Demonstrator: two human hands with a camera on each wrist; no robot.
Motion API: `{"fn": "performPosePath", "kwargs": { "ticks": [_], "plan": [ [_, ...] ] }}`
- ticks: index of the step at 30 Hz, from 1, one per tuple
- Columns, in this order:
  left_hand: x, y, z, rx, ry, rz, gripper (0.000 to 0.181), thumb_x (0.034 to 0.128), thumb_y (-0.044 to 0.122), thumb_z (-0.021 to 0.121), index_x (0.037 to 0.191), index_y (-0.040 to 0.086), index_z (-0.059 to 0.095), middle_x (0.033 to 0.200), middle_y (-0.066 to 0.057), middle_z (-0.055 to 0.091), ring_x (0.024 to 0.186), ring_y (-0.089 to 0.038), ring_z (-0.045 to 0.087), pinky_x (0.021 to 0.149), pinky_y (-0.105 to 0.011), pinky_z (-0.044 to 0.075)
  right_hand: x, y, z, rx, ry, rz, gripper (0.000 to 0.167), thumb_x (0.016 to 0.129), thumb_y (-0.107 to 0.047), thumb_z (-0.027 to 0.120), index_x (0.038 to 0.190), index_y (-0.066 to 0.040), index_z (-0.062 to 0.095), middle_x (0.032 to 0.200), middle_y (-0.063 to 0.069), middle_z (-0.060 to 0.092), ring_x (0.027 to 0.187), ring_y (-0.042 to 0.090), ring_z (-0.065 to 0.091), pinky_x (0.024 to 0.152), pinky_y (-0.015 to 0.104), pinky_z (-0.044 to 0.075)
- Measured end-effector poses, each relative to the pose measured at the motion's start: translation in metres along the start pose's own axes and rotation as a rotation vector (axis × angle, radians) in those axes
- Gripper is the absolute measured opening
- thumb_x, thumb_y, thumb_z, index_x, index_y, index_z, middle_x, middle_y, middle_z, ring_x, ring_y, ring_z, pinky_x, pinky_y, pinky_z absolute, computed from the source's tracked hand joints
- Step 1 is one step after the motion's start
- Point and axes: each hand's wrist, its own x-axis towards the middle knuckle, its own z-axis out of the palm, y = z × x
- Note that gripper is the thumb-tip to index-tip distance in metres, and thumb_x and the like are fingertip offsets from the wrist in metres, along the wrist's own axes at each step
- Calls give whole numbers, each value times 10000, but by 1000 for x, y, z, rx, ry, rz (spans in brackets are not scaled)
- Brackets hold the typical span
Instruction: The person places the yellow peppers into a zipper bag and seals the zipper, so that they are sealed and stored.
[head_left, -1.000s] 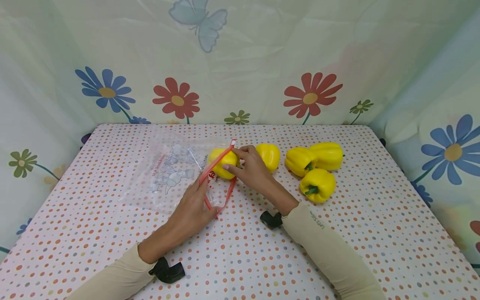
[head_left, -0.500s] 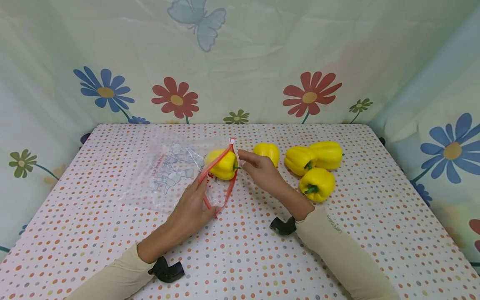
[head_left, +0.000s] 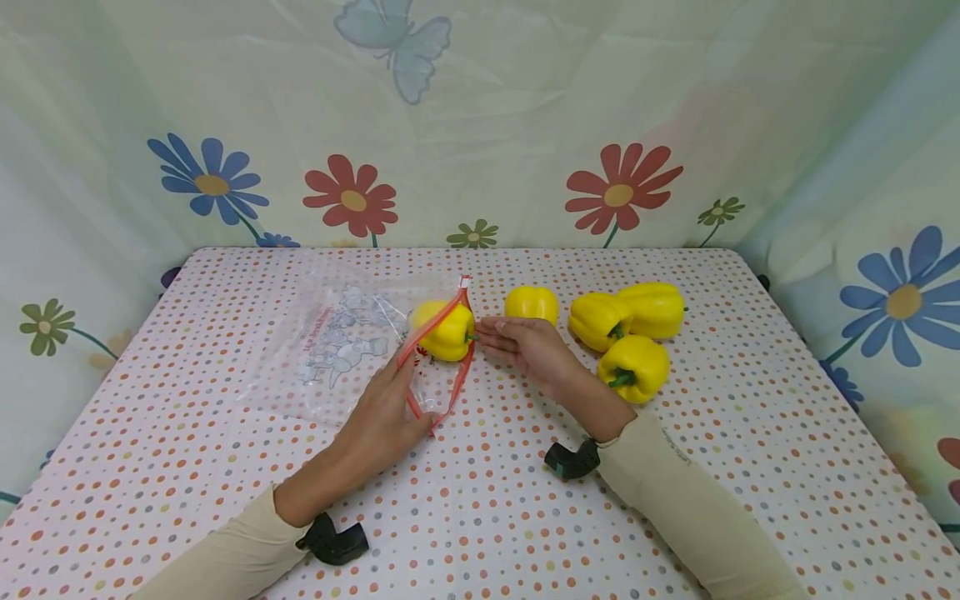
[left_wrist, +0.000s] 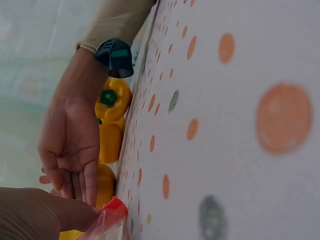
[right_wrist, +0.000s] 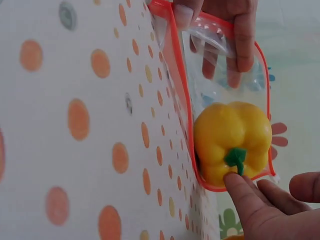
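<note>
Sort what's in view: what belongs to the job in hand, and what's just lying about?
In the job:
red-edged clear bag
yellow pepper in its mouth
left hand, gripping the edge
right hand, at the pepper

Lying about:
four loose yellow peppers, possibly next

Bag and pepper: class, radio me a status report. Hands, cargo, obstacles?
Left hand gripping bag by its red edge. Right hand at stem end of pepper. Pepper in bag's mouth, stem outward. Nothing else visibly blocking it.
</note>
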Motion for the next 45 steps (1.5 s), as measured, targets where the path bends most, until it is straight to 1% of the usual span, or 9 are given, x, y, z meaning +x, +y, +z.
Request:
{"fn": "performPosePath", "kwargs": {
  "ticks": [7,11,17,28,34,39,45],
  "plan": [
    [0,-1,1,6,25,28,935,762,178,828,1483,-79,290,1532,-234,277,1331,-364,371,1081,-478,332,8,3,0,24,-28,-5,409,1068,-129,342,1403,89,426,1395,202,499,1267,287,503,1025,389,413],
    [0,0,1,6,26,23,922,762,184,829,1476,-79,309,1527,-241,281,1327,-368,373,1077,-481,337,13,5,1,51,-51,-14,418,1068,-123,333,1415,98,405,1410,215,479,1277,307,490,1028,403,407],
    [0,1,0,2,7,8,931,773,179,821,1492,-64,282,1547,-223,247,1345,-350,349,1085,-474,327,18,6,3,63,-45,-19,414,1066,-128,337,1408,90,421,1404,205,490,1276,297,492,1021,401,417],
    [-1,1,0,4,-5,11,961,787,178,814,1519,-34,228,1562,-207,222,1371,-338,316,1092,-475,314,21,3,8,85,-27,-45,409,1065,-132,343,1392,92,445,1378,207,513,1249,300,517,1042,430,393],
    [0,1,0,9,-12,10,993,785,188,820,1527,-27,196,1572,-200,198,1388,-335,292,1102,-469,296,21,2,12,96,-17,-48,404,1062,-131,348,1379,90,468,1367,205,526,1245,316,519,1031,423,404],
    [-1,0,0,12,-10,19,987,787,179,815,1525,-31,193,1571,-210,192,1396,-339,278,1102,-468,294,23,3,14,109,-22,-46,399,1057,-124,354,1370,91,475,1368,209,524,1262,326,501,1031,416,404],
    [-1,0,0,23,-5,37,984,792,173,809,1526,-28,185,1578,-201,172,1405,-337,264,1103,-467,291,23,4,17,108,-12,-49,389,1052,-114,355,1355,87,495,1351,201,540,1235,304,530,1029,412,406]
  ]
}}
